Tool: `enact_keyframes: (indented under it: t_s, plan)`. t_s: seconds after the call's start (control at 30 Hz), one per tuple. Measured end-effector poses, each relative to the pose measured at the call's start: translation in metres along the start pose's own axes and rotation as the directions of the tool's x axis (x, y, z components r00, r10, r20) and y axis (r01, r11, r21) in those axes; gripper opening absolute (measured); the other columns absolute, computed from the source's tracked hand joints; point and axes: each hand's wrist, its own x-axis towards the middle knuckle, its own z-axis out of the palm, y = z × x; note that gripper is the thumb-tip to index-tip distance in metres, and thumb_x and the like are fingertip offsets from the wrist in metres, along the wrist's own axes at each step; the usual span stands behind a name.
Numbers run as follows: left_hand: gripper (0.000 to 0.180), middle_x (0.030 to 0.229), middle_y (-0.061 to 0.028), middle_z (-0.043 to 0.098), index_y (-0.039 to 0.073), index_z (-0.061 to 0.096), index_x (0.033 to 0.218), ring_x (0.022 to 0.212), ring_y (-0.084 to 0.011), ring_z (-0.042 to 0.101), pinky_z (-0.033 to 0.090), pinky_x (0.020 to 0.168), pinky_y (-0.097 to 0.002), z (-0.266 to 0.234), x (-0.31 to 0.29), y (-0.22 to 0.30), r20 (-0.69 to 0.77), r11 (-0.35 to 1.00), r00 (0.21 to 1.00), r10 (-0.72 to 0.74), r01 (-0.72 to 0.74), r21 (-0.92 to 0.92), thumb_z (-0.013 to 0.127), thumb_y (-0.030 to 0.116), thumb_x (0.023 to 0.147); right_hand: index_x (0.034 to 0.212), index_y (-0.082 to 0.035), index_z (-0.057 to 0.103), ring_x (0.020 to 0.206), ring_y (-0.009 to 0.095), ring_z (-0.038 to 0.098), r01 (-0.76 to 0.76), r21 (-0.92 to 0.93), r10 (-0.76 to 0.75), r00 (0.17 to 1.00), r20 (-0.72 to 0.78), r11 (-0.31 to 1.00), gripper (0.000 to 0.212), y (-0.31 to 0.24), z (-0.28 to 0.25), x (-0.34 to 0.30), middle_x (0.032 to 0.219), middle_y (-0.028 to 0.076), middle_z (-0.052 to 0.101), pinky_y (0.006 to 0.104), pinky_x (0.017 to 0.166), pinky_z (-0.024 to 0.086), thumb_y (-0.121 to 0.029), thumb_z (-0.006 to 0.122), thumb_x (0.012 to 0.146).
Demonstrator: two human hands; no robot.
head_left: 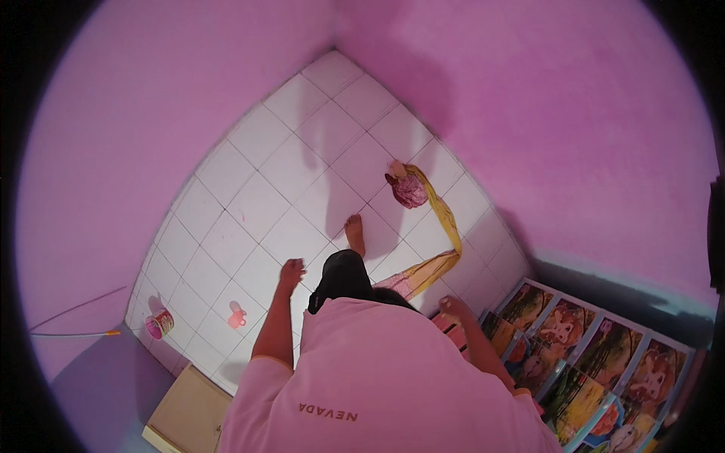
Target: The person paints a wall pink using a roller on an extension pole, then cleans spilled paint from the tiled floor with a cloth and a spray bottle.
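Observation:
My left hand [292, 272] hangs over the white tiled floor, its fingers loosely bent and apart, with nothing seen in them. At my right side, my right hand [452, 308] has its fingers curled in, and no thing shows in it. Ahead of it, a long yellow and pink strip of cloth [444, 215] bends across the tiles. A bunched dark pink patterned cloth [410, 191] lies at its far end, beside a small skin-coloured shape I cannot make out. The strip's near end passes behind my body. My bare foot [355, 232] stands on the floor between them.
A pink patterned tub [160, 325] and a small pink cup-like thing [237, 315] are on the floor at left. A tan box-like piece [189, 411] stands at lower left. Picture-covered furniture [596, 340] fills the lower right. Pink walls [544, 113] meet ahead.

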Motion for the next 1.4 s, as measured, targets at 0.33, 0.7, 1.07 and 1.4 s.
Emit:
enact_keyframes:
  t_s: [0.33, 0.7, 1.07, 1.4]
  plan:
    - [0.037, 0.094, -0.0096, 0.065, 0.001, 0.056, 0.107, 0.077, -0.0165, 0.064, 0.050, 0.066, -0.0297, 0.081, 0.035, 0.151, -0.012, 0.965, 0.980, 0.199, -0.194, 0.179, 0.054, 0.034, 0.090, 0.099, -0.005, 0.058, 0.062, 0.014, 0.059, -0.034, 0.224, 0.059, 0.992, -0.109, 0.974, 0.028, -0.077, -0.164, 0.093, 0.081, 0.005, 0.062, 0.0291, 0.060, 0.048, -0.030, 0.049, 0.094]
    - [0.041, 0.099, -0.0123, 0.061, 0.002, 0.049, 0.113, 0.082, -0.0209, 0.063, 0.052, 0.065, -0.0360, 0.106, -0.001, 0.127, -0.444, 0.952, 0.849, -0.286, 0.201, -0.229, 0.050, 0.036, 0.091, 0.102, -0.003, 0.059, 0.083, 0.025, 0.063, 0.264, -0.262, -0.269, 0.963, 0.016, 0.928, 0.032, -0.060, -0.330, 0.279, 0.087, 0.014, 0.063, 0.0363, 0.074, 0.049, -0.032, 0.050, 0.090]
    - [0.040, 0.099, -0.0131, 0.064, -0.001, 0.053, 0.111, 0.086, -0.0214, 0.064, 0.051, 0.067, -0.0324, 0.238, 0.007, 0.213, -0.221, 0.991, 0.966, -0.135, 0.132, -0.028, 0.052, 0.034, 0.091, 0.095, 0.000, 0.057, 0.064, 0.023, 0.065, 0.279, -0.174, -0.293, 0.954, -0.061, 0.944, 0.026, -0.242, -0.470, 0.385, 0.079, 0.014, 0.064, 0.0343, 0.062, 0.052, -0.026, 0.051, 0.091]
    - [0.041, 0.099, -0.0134, 0.063, -0.001, 0.050, 0.114, 0.083, -0.0211, 0.065, 0.052, 0.063, -0.0325, 0.207, 0.063, 0.216, -0.292, 0.890, 0.907, -0.305, 0.162, -0.427, 0.050, 0.034, 0.092, 0.101, -0.002, 0.057, 0.073, 0.021, 0.065, 0.361, -0.394, -0.297, 0.930, 0.215, 0.845, 0.029, -0.357, -0.429, 0.373, 0.083, 0.013, 0.064, 0.0338, 0.069, 0.050, -0.029, 0.051, 0.091]
